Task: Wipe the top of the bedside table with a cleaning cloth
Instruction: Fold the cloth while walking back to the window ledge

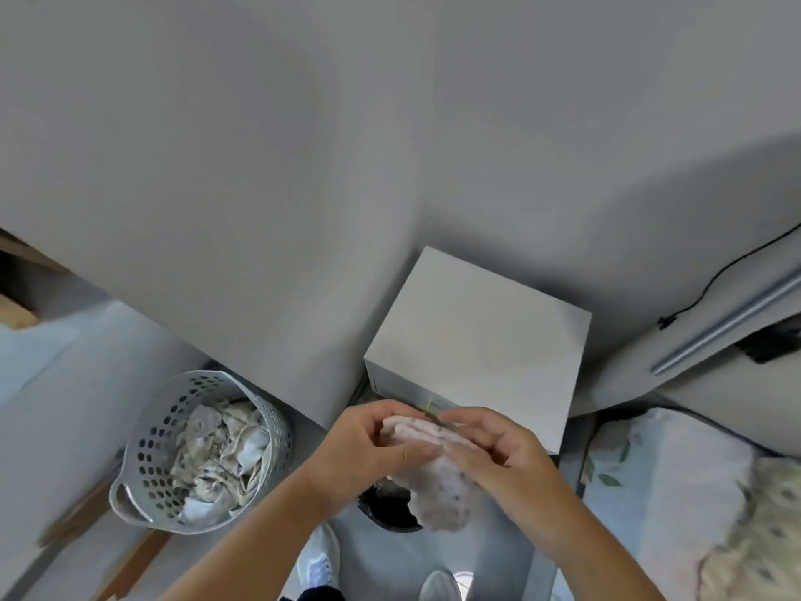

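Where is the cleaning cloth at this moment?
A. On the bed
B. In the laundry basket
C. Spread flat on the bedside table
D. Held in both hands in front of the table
D: the left hand and right hand both grip the bunched pink cloth short of the white bedside table, whose top is bare.

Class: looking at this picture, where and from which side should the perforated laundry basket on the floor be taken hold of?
Probably by the handle loop on the near rim of the basket, reached from above: it juts out clear of the crumpled laundry, and the round perforated wall offers no other grip.
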